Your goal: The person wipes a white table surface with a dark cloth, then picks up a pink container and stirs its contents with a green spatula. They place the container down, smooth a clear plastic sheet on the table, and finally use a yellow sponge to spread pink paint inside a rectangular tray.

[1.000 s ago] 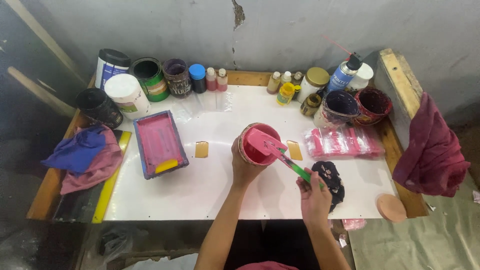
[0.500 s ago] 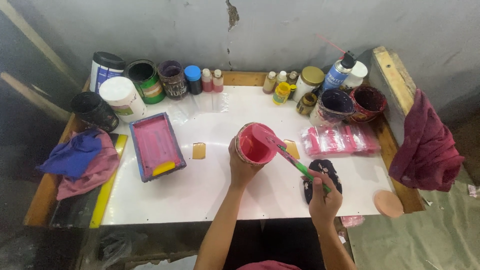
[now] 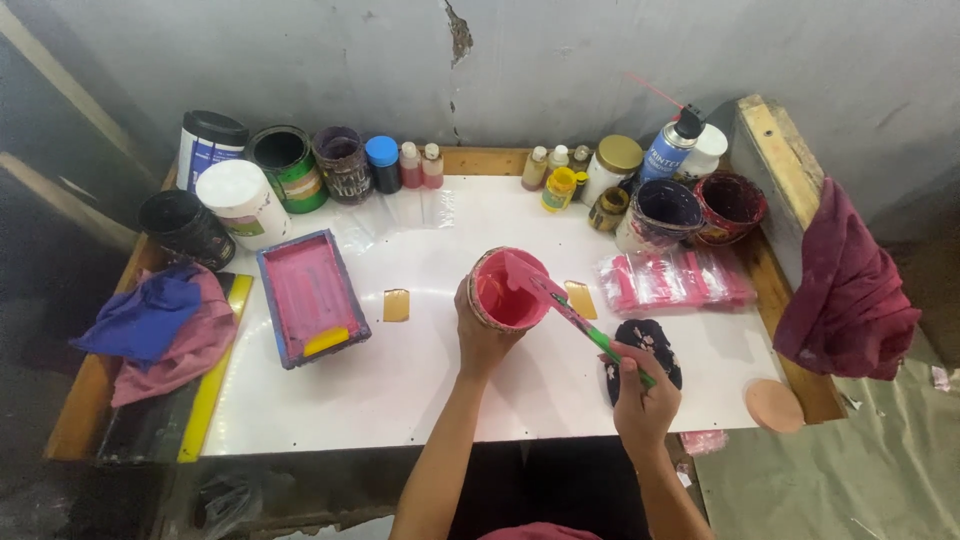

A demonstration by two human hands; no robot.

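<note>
1. The left hand [image 3: 482,335] cups a small pot of pink paint [image 3: 505,290] from below and behind, fingers wrapped around its wall, lifting it just clear of the white surface [image 3: 420,380] and tipping the mouth toward the tool.
2. The right hand [image 3: 640,385] has its fingers clenched on the green handle of a spatula [image 3: 570,315]; the pink-coated blade rests inside the pot at its rim (an angle suited to stirring or scraping).
3. A dark patterned cloth [image 3: 650,345] lies directly under the right hand, on the surface.
4. To the left sits a rectangular tray [image 3: 310,295] coated in pink, with a yellow piece at its near end.
5. Tins, jars and small bottles line the back edge against the wall, out of the working area; a spray can [image 3: 668,150] stands among them.
6. Blue and pink rags [image 3: 160,325] are heaped at the left edge, well apart from both hands.
</note>
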